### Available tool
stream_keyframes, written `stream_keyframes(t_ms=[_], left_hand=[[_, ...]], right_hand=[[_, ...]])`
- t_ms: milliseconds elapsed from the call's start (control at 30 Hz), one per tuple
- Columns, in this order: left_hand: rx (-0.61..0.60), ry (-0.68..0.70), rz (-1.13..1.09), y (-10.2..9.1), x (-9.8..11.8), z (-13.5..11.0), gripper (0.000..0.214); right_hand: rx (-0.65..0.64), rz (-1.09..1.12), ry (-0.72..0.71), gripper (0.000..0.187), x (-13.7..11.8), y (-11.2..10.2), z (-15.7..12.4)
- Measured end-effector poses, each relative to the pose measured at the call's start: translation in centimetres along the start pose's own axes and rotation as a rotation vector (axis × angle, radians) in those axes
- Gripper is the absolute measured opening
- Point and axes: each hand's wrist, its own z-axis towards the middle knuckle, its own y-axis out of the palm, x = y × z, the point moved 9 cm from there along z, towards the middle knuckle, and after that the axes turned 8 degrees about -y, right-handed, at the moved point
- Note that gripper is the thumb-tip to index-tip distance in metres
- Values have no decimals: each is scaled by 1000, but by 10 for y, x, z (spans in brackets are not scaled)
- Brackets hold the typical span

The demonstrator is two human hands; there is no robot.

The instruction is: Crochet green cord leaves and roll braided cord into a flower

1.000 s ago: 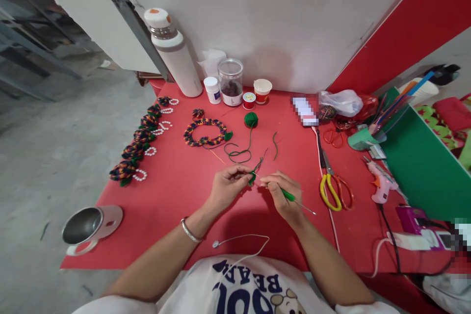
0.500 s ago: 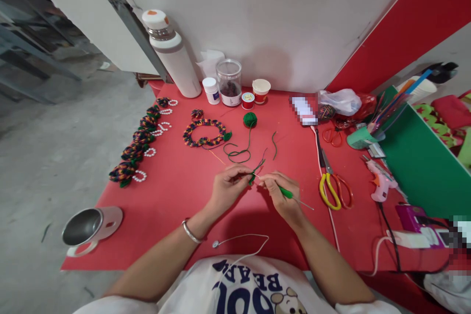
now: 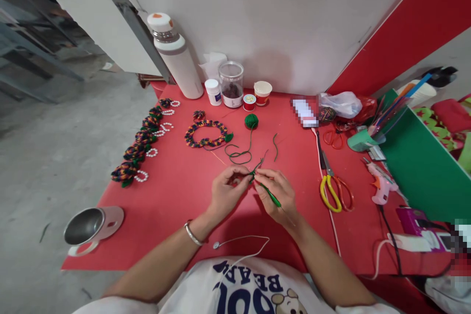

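Note:
Between the fingertips of my left hand (image 3: 230, 190) is a small piece of green crochet work (image 3: 252, 174), with short yarn ends poking up from it. My right hand (image 3: 276, 192) is closed around a crochet hook (image 3: 271, 196) with a green handle; its tip meets the green piece, partly hidden by my fingers. Beyond my hands lies a green yarn ball (image 3: 251, 121), its strand curling on the table toward the piece. A multicoloured crocheted ring (image 3: 206, 134) with a green leaf lies to the left of the ball. A loose green strand (image 3: 275, 147) rests at right.
Several multicoloured crochet pieces with bead loops (image 3: 135, 152) line the left edge, above a mug (image 3: 110, 219). A flask (image 3: 182, 68), jar (image 3: 231, 86) and paper cup (image 3: 262, 93) stand at the back. To the right lie scissors (image 3: 330, 194) and a glue gun (image 3: 382, 184).
My right hand has moved closer to my left, and the hook has turned to a steeper slant with its tip in among the fingers. The whole view has shifted slightly.

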Motion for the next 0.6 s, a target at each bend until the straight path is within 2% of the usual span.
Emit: stream_keyframes(t_ms=[133, 233, 300, 367, 433, 533, 600], left_hand=[[-89, 57, 35, 5, 7, 0, 7], [-111, 146, 68, 0, 17, 3, 10], [-123, 251, 150, -4, 28, 4, 25], [-252, 319, 237, 3, 35, 4, 46], [-394, 355, 263, 9, 38, 3, 56], [-512, 351, 274, 14, 35, 1, 58], [-500, 311, 294, 14, 29, 4, 50]], right_hand=[[-26, -18, -57, 33, 0, 5, -1], [-38, -4, -106, 35, -3, 5, 1], [-61, 30, -121, 36, -4, 6, 2], [-98, 80, -133, 37, -6, 7, 4], [-134, 129, -154, 39, -9, 9, 4], [-178, 163, -191, 41, -13, 12, 2], [-196, 161, -195, 42, -13, 14, 1]])
